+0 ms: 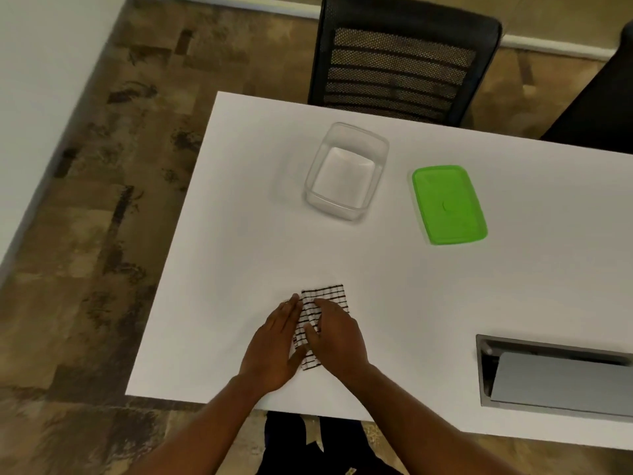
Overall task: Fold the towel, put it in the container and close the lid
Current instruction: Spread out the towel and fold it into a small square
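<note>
1. Seen from the head view, the towel (323,303), white with dark checks, lies folded into a narrow strip near the front edge of the tabletop (239,234), toward its left corner.
2. Both hands rest on it: the left hand (274,351) lies flat and open along the strip's left side, and the right hand (337,337) presses down on top with fingers loosely spread, covering the strip's right side. Neither hand pinches or lifts the cloth.
3. Farther back, near the middle of the tabletop, the clear container (346,173) stands open and looks empty. The green lid (448,204) lies flat to its right, apart from it.
4. Judging by this, folding is nearly done; placing and closing remain.
5. Risks: the strip looks longer than the container, so without another fold it may bunch over the rim and stop the lid seating. A soft cloth lifted loosely could also spring open on the way across.
6. A chair (400,70) stands behind the far edge, and a cable hatch (555,375) sits near the front right.
</note>
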Available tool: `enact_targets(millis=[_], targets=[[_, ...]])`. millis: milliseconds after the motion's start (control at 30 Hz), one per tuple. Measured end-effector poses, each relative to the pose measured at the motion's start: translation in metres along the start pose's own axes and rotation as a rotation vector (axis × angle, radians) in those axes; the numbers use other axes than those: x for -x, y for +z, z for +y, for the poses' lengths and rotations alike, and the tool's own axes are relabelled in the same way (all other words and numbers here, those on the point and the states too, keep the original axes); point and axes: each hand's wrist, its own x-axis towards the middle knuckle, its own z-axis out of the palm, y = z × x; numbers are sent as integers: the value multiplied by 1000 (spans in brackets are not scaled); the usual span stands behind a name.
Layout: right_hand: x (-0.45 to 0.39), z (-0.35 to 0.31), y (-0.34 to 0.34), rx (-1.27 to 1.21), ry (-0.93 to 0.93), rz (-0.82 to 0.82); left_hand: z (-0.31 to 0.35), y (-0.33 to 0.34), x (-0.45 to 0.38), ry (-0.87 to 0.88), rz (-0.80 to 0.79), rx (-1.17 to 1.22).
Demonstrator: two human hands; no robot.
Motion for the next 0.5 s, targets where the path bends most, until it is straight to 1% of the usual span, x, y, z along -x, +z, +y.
enact_targets(millis=[133,233,333,433,500], targets=[[-1,-11,20,24,-16,-86,-7,-3,1,16,1,66],[2,-15,30,6,-3,-82,-12,-4,5,-2,-22,198],[3,-13,35,18,10,-80,-18,-9,7,-18,-78,342],[4,-6,33,-2,11,-124,-23,-13,8,23,-108,302],[7,-3,32,3,-27,-135,-22,-16,6,30,-107,267]])
